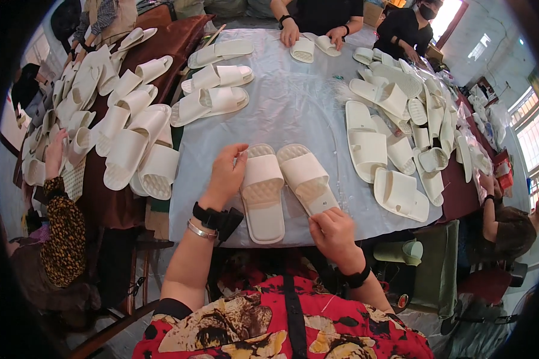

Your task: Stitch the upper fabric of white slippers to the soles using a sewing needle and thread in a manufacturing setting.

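Two cream slide slippers lie in front of me on the covered table, toes pointing away and open a little outward. The left slipper [265, 194] lies nearly straight, and the right slipper [305, 176] slants with its heel toward my right. My left hand [224, 175] is beside the toe of the left slipper, fingers loosely bent and apart, its tips at or very near the slipper's edge; I cannot tell if they touch. At the heel of the right slipper, my right hand [335, 234] pinches the rim between thumb and fingers. Both wrists wear dark bands.
Several slippers [212, 103] stand at the table's far left. A large heap of slippers [395, 96] covers the right side. More slippers [129, 143] lie on a dark red surface to the left. Across the table, a person's hands [290, 33] hold another pair. Other people work on both sides.
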`<state>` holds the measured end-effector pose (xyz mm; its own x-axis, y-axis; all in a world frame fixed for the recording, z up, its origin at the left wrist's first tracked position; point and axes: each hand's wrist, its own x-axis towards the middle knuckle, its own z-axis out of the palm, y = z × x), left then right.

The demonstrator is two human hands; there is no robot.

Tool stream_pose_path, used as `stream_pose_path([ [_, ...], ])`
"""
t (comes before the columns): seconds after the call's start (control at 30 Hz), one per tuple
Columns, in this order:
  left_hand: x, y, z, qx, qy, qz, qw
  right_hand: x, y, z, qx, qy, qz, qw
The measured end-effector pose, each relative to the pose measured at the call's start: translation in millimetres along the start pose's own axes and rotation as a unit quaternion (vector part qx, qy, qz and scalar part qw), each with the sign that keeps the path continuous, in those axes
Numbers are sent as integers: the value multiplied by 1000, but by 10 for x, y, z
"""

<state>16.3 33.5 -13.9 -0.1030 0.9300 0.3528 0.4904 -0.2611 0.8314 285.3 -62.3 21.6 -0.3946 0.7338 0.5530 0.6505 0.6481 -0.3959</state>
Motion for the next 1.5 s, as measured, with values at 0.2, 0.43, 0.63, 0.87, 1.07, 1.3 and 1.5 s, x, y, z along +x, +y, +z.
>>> stream_pose_path([
  [0.2,-109,-21,61,66,-70,3,995,77,-79,68,8,-2,-7,1000],
  [0.43,-288,61,-1,62,-46,-14,997,127,-192,51,50,21,-44,998],
  [0.63,-296,77,-52,94,-66,-4,993,39,-125,146,16,-7,-37,999],
  [0.87,-329,58,-25,36,-64,-26,997,168,11,386,-9,-49,-57,997],
  [1.07,-324,55,-27,39,-63,-35,997,134,-2,317,-20,-55,-50,997],
  [1.3,-313,51,-52,44,-64,-15,997,-133,-7,133,-28,-83,-11,996],
  [1.5,-359,129,-60,22,-114,-39,992,77,-11,328,-24,-88,-21,996],
])
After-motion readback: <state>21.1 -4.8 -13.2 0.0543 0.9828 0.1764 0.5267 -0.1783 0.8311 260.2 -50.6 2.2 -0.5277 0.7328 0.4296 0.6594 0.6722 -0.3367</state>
